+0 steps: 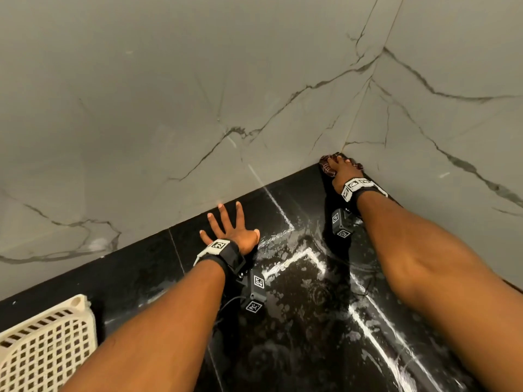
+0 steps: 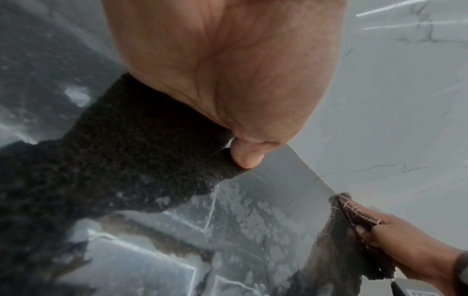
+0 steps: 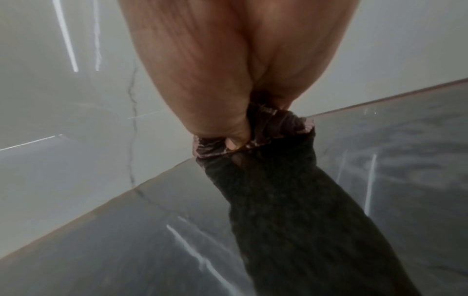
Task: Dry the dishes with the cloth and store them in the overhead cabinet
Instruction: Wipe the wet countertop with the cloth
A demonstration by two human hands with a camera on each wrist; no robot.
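A dark brown cloth [image 1: 326, 166] with pale stitching is bunched in the far corner of the black counter [image 1: 297, 321]. My right hand [image 1: 339, 165] grips it there, fingers and thumb curled into the folds; the right wrist view shows the thumb dug into the cloth [image 3: 278, 124]. The left wrist view catches the same cloth [image 2: 354, 210] in my right hand [image 2: 395, 240] against the wall. My left hand [image 1: 226, 219] lies flat on the counter by the back wall, fingers spread, holding nothing. No dishes or cabinet are in view.
A cream perforated plastic basket [image 1: 42, 349] sits at the counter's lower left. The counter surface shows wet smears and white streaks. Grey marble walls [image 1: 198, 108] meet in the corner behind the cloth.
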